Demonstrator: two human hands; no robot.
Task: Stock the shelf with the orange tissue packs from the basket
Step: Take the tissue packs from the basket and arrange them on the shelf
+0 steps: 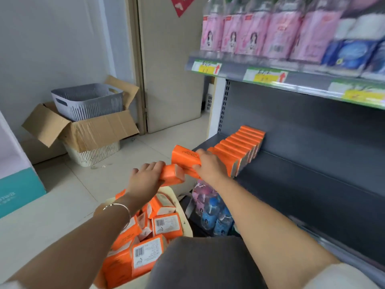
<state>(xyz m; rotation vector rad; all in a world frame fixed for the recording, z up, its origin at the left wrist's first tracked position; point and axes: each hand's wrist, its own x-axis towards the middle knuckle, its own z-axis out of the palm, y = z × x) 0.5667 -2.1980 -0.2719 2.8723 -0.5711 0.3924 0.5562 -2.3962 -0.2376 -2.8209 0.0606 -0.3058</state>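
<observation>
Down by my knee sits the basket, its pale rim showing, and it is full of orange tissue packs lying every which way. Some show a white label with a barcode.

Now I go from the left. Far left is a teal and white box on the floor. Next to it, by the wall, an open cardboard box rests on a white basket. A grey basket stands inside the cardboard box.

Then comes my left hand, with a thin silver bracelet on the wrist. Its fingers are closed around one orange pack, held up above the basket. I think it is one pack, but it is a bit blurry.

Just beside it is my right hand. It is clamped on another orange pack, which I hold at the front edge of the dark shelf. That pack is right at the near end of a row of orange packs standing side by side on the shelf. The row runs back to the shelf wall.

Under my right arm, lower down, are pink and blue bottles. Up high on the right, pink bottles stand on the top shelf, with blue packs next to them.
</observation>
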